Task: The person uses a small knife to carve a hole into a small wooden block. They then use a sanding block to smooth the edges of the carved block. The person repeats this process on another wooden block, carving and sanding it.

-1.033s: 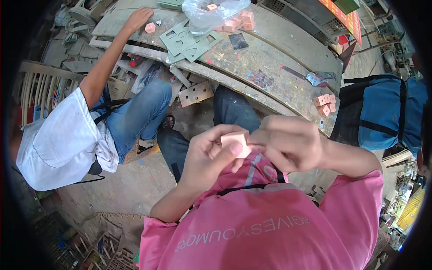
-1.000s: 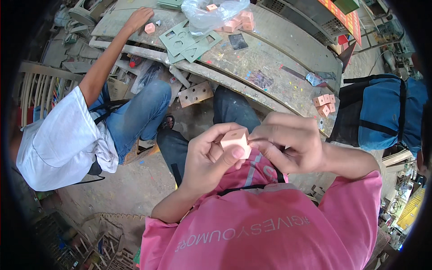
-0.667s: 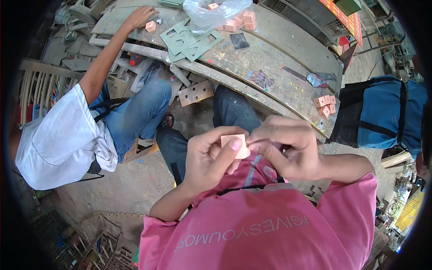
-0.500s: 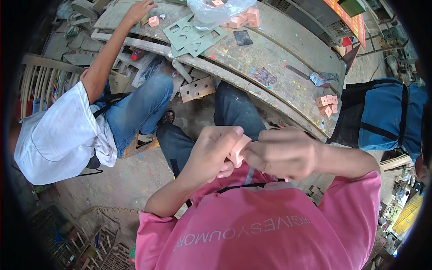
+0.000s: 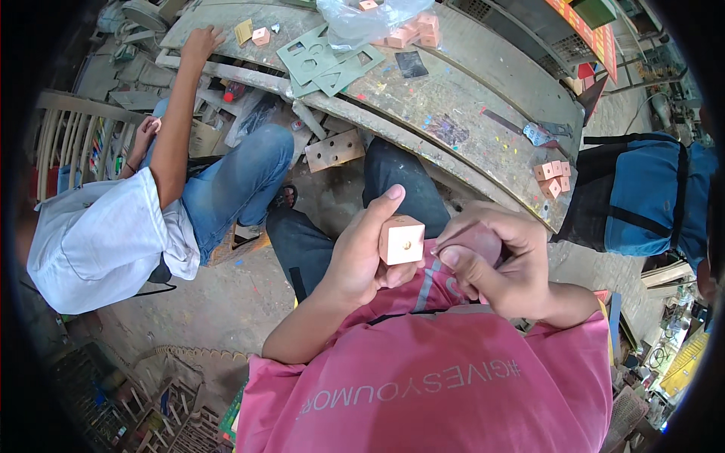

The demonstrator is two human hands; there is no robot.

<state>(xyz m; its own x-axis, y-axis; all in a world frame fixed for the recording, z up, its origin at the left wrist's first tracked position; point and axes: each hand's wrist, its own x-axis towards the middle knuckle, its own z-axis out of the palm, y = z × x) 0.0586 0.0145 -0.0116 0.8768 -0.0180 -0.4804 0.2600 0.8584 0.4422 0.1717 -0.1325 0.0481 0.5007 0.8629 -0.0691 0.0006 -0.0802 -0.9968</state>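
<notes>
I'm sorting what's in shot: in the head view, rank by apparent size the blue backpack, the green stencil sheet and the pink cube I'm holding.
1. Blue backpack.
2. Green stencil sheet.
3. Pink cube in the left hand, smallest even though nearest the camera.

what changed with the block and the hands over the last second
The left hand has turned the pink wooden block so a face with a small hole shows, thumb now raised. The right hand has drawn slightly off it, pinching a small dark sheet. The block stays in the left hand; the seated person's hand stays on the workbench.
</notes>
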